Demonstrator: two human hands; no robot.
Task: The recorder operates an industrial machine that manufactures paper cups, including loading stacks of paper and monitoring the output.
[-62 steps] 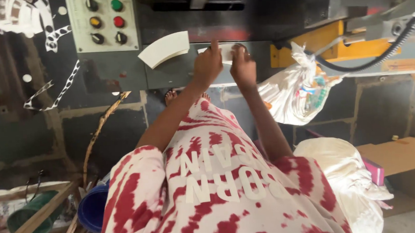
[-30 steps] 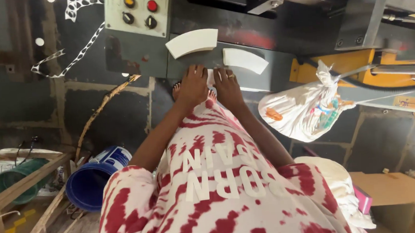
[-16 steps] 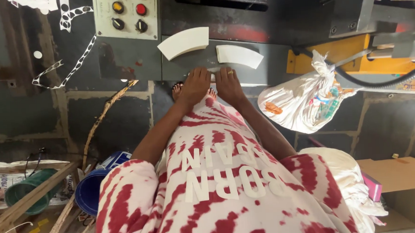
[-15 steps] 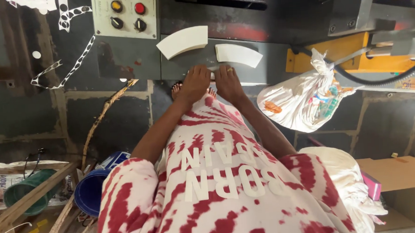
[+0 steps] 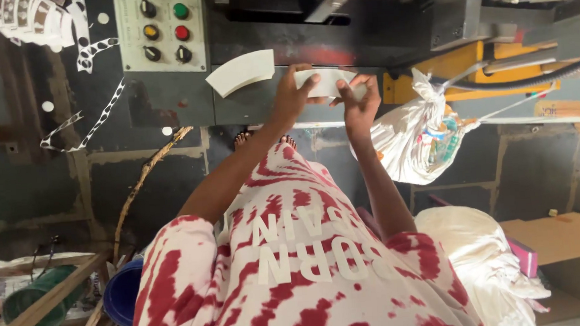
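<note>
Both my hands are raised to a grey machine shelf [image 5: 247, 109] and grip one stack of white curved paper blanks [image 5: 329, 81]. My left hand [image 5: 293, 98] holds its left end, fingers over the top edge. My right hand [image 5: 358, 103] holds its right end. A second stack of white curved blanks [image 5: 240, 73] lies on the shelf just left of my left hand, untouched. My red and white tie-dye shirt fills the lower frame.
A control panel [image 5: 161, 31] with coloured round buttons sits above the shelf at left. A tied white plastic bag [image 5: 421, 133] hangs at right beside yellow machine parts [image 5: 457, 71]. A blue bucket [image 5: 121, 291], a green tub [image 5: 29, 302], cardboard boxes [image 5: 565, 241] and punched paper scrap strips [image 5: 83, 124] lie around.
My hands rose from low by the shelf's front edge up to the right stack of blanks and took hold of both its ends. The left stack stayed put.
</note>
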